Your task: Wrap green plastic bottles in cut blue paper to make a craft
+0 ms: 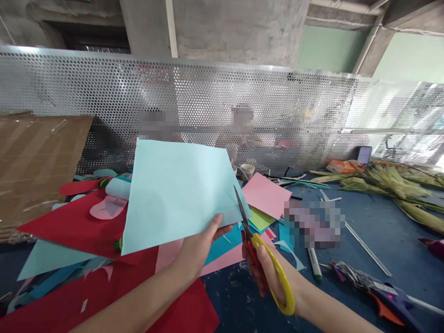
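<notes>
A large pale blue sheet of paper [173, 189] is held up in the middle of the view. My left hand [208, 238] grips its lower edge, thumb on the front and fingers behind. My right hand [265, 268] is closed around scissors [282, 282] with one yellow and one red handle. The blades point up and left, in front of the sheet's right edge. Whether they touch the paper I cannot tell. Beneath and behind lie a pink sheet [267, 196], a green sheet [262, 219] and a red sheet [93, 222].
A glue gun [378, 291] with a lit red light and a green-tipped marker [314, 264] lie at right. Corn husks [395, 180] and a phone [364, 155] are farther back. Cardboard [38, 166] leans at left. A perforated metal panel [204, 92] stands behind the table.
</notes>
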Demonstrator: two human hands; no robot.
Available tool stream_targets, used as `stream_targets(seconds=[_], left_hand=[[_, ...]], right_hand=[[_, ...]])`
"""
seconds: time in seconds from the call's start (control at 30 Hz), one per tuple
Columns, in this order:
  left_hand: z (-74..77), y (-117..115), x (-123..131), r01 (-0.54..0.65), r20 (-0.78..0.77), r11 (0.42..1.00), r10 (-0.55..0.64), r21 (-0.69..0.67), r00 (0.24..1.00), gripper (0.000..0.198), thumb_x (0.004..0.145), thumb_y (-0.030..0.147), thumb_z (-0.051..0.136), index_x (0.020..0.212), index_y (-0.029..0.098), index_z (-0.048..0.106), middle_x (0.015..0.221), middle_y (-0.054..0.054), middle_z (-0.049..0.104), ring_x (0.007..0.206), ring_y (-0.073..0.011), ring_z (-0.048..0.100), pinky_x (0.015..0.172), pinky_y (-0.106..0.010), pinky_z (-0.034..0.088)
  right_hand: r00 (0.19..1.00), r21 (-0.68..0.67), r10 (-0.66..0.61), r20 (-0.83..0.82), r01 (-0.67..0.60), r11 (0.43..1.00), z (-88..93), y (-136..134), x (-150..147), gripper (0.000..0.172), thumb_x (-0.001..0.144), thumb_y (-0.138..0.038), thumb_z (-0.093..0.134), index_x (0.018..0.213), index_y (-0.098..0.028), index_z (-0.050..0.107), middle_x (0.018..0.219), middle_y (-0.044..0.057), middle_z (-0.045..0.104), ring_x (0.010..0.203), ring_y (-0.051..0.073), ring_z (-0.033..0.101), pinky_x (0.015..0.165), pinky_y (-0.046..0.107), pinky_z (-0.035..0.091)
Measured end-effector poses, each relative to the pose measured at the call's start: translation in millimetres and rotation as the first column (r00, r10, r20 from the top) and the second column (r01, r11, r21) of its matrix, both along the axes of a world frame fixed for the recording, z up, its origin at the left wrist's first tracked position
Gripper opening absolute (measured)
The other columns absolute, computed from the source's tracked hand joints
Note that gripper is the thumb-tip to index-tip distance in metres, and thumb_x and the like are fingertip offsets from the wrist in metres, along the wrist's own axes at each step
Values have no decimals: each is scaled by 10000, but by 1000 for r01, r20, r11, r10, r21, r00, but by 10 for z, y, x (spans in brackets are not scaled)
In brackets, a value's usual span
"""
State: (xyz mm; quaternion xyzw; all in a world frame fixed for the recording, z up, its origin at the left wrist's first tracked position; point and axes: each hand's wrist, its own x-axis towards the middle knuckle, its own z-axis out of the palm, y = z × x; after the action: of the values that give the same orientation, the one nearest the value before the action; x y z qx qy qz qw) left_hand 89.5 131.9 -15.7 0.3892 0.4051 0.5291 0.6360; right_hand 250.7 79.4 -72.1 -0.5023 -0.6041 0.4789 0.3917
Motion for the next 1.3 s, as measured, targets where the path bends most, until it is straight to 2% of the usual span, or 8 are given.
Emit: stream_targets(seconds=[0.2,0.33,0.5,0.77,0.93,1.07,1.3], left_hand=[[-62,14,-2,34,-7,999,-34,1,999,428,824,279,713,1244,249,635,1097,-64,745,1020,-303,701,960,-455,533],[-98,20,-1,46,-10,999,-46,19,999,447,825,292,713,1261,266,618,1129,-56,734,929,-283,729,914,-437,561],[-91,-1,-7,57,-7,998,-57,35,998,472,822,304,719,1278,261,605,1135,-50,732,914,-266,731,926,-419,555],[-122,2,-2,69,3,997,-70,42,998,442,841,310,699,1272,267,608,1095,-46,747,934,-255,727,926,-387,556],[-109,2,15,58,6,998,-59,38,998,382,836,303,701,1211,251,646,1124,-42,737,952,-261,723,918,-395,563],[-107,6,8,52,-32,999,-52,1,998,283,824,313,711,1090,214,699,1033,-48,765,887,-259,738,902,-393,571],[-94,-1,6,34,2,999,-34,6,999,293,825,256,701,1114,212,692,1024,-48,766,826,-253,746,862,-392,593]], right_hand=[[999,35,9,-43,-7,999,-17,4,10,579,913,-731,219,890,-219,487,643,-53,428,403,85,413,400,221,385],[999,31,-7,-34,8,999,-45,10,7,568,914,-729,236,844,-215,468,639,-56,423,406,79,410,390,211,383],[1000,19,-23,-16,23,1000,-47,7,-9,586,900,-752,217,790,-218,432,615,-63,416,388,69,414,380,201,371],[997,-77,-59,-46,56,995,-26,16,-44,642,817,-842,231,759,-225,400,596,-77,373,363,56,353,337,194,341],[992,-99,-79,-95,69,993,-81,18,-49,623,837,-821,243,769,-224,410,591,-81,370,357,51,340,310,171,326],[988,-134,-95,-119,78,988,-102,29,-54,638,819,-835,266,754,-218,416,569,-94,361,331,35,321,292,153,315],[987,-155,-107,-119,88,984,-83,23,-62,650,803,-846,279,743,-215,422,544,-104,358,307,27,326,273,139,312]])
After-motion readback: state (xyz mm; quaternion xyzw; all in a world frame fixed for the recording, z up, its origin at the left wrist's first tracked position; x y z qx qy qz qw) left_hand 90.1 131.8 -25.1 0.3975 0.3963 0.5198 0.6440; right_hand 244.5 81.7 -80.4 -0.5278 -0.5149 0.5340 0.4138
